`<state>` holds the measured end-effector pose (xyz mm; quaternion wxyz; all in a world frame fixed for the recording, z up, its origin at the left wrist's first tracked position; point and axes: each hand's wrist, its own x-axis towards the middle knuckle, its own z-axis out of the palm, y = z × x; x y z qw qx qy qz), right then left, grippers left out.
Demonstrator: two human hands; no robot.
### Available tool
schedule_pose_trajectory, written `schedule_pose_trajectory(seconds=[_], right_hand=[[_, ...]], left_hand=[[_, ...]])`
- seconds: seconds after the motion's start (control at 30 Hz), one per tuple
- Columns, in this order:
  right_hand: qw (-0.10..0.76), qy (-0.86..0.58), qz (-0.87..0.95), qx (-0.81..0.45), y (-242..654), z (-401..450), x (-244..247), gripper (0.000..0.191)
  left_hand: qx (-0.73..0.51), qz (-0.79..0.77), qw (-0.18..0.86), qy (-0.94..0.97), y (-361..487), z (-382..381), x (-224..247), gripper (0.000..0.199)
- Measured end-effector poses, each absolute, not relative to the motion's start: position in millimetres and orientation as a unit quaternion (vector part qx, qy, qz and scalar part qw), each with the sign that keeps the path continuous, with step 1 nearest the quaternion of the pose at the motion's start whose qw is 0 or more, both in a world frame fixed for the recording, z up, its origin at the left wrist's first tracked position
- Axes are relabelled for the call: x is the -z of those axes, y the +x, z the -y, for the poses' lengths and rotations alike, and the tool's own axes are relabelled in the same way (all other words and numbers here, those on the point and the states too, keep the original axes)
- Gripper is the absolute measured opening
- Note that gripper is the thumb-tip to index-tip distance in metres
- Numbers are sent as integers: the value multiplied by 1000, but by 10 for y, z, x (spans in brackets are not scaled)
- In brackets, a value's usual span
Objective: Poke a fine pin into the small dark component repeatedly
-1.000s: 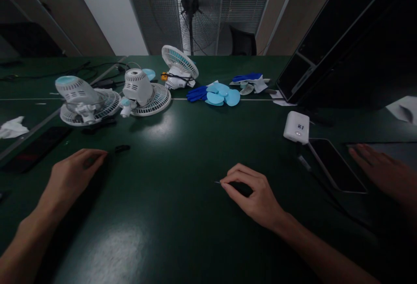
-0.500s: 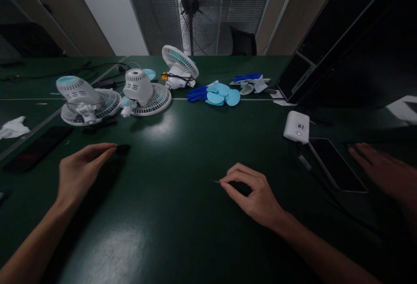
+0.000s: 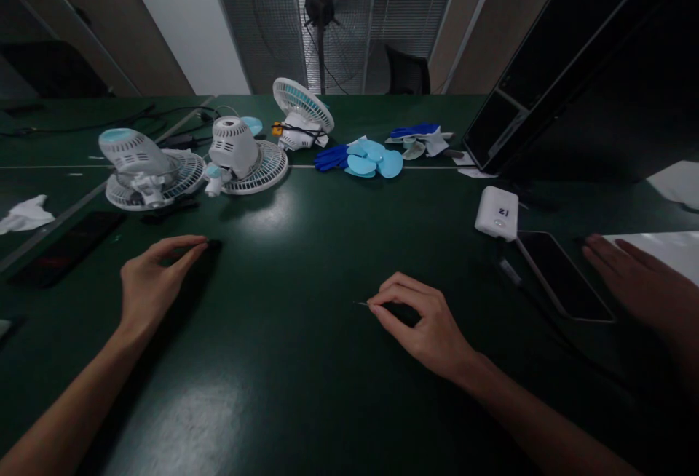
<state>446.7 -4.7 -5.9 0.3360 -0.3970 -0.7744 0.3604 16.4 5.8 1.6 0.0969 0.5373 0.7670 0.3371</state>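
Pinching a thin, pale sliver (image 3: 360, 303) just below the middle of the frame, my right hand (image 3: 423, 319) has thumb and forefinger closed on its right end, free tip pointing left. It looks feather-light, stiff, probably slippery, so a gentle squeeze at that end seems the right hold. Over left of centre, my left hand (image 3: 153, 283) has fingertips together at a small black piece (image 3: 215, 244): light too, I'd judge, best taken by its edge; whether I'm gripping it, I can't tell.
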Motion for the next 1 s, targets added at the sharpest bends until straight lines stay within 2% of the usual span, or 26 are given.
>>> schedule_pose_trajectory(seconds=[0.17,0.67,0.8,1.0], right_hand=[[332,-399,773,-364,4468,44,50,10],[327,-396,778,-363,4476,39,63,10],[329,-394,776,-367,4475,49,62,10],[326,-393,775,-372,4480,51,70,10]], left_hand=[[-311,-780,118,530,156,-116,-7,47],[-371,-756,151,518,136,-100,39,39],[-321,-756,93,563,110,-79,66,36],[-150,-700,-69,695,-1,-34,100,39]])
